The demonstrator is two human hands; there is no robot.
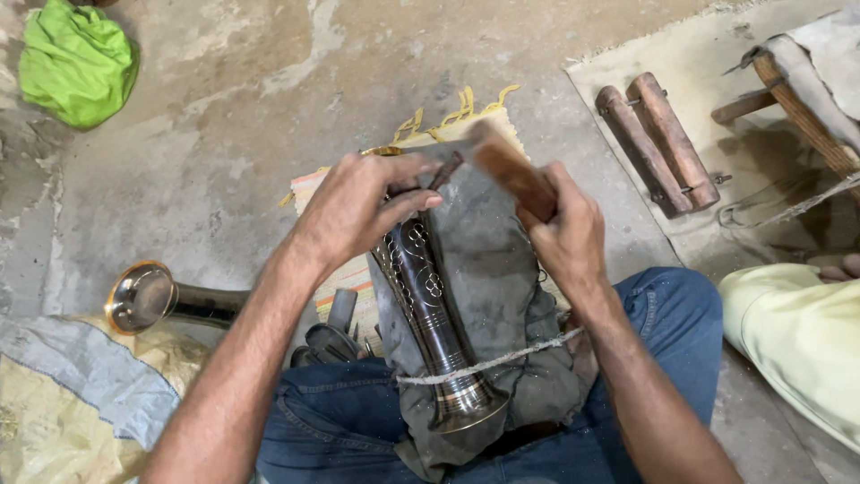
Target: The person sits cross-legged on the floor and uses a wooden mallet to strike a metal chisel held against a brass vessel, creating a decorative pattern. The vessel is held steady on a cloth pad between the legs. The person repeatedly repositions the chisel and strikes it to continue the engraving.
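- Bare concrete floor under me; dark engraved metal vase lies roped onto grey cloth across my lap.
- Left hand is curled over its upper end, steadying it.
- Right hand is closed round a wooden-handled tool, blurred mid-stroke.
- Engraving seems underway; next strike needs accurate placement.

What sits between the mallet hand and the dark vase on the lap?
Nothing visible. The right hand holds a wooden mallet above the vase, which lies bare on a grey cloth. The left hand grips a small tool on the vase's upper end, beside the mallet's path.
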